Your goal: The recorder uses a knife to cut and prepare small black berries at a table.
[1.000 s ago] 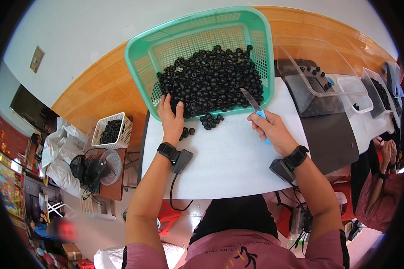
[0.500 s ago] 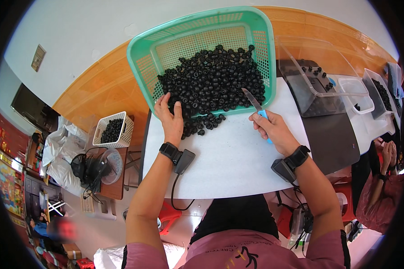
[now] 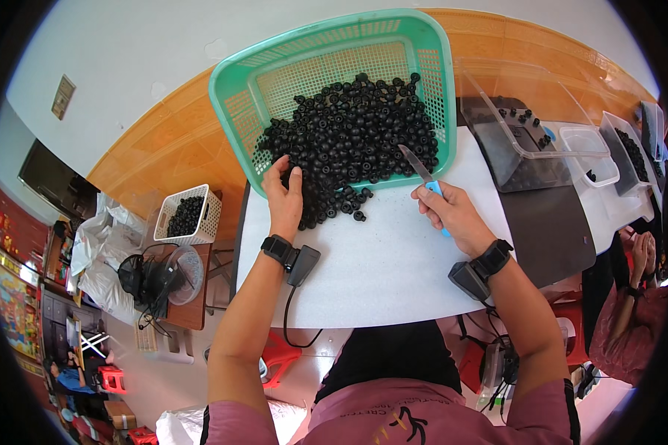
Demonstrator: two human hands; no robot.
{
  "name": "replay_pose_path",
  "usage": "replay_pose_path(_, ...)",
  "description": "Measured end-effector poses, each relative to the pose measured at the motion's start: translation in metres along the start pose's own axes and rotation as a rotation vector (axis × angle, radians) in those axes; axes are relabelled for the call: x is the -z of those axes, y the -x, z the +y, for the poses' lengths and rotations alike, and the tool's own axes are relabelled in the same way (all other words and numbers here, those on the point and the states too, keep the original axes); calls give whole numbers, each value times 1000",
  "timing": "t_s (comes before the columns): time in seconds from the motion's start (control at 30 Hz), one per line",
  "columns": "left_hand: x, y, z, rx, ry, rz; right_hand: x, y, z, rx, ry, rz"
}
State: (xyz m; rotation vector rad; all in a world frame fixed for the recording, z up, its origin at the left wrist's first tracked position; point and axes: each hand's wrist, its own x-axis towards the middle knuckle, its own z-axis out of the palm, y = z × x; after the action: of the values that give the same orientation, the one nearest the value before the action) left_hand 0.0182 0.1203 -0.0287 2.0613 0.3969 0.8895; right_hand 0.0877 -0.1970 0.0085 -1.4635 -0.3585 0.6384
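A large green mesh basket [image 3: 453,96], its front side low against the white tabletop [image 3: 378,274], holds a heap of small round black parts [image 3: 349,126]. More loose parts [image 3: 349,200] lie spilled before its front rim. At the front left corner of the basket, my left hand [image 3: 283,204] rests beside the heap. Its thumb and fingers are apart and bent, with the fingertips among the parts. My right hand [image 3: 456,219] is closed round the light blue handle of a knife [image 3: 421,169]. The blade points up and left over the basket's front rim.
To the right stand a clear plastic bin [image 3: 527,148] with some black parts, a small white tray [image 3: 590,159] and another bin [image 3: 631,156]. A white basket [image 3: 193,215] of black parts sits at left, near a fan-like black item [image 3: 152,274]. A co-worker's hands [image 3: 642,256] show far right.
The loose parts before the basket have shifted, with one now farther right on the tabletop. My left hand has barely moved. The right hand keeps the knife in the same place.
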Motion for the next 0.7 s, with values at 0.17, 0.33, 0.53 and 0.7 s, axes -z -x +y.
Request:
replay_pose_path(0.17, 0, 2, 7, -105, -197, 108, 1, 0, -1, 1, 10, 1)
replay_pose_path(0.33, 0, 1, -2, -117, -268, 102, 0, 0, 0, 6, 12, 0)
replay_pose_path(0.53, -1, 1, -2, 44, 82, -39, 1, -1, 0, 6, 5, -5)
replay_pose_path(0.7, 9, 2, 9, -77, -140, -35, 3, 0, 2, 11, 3, -11)
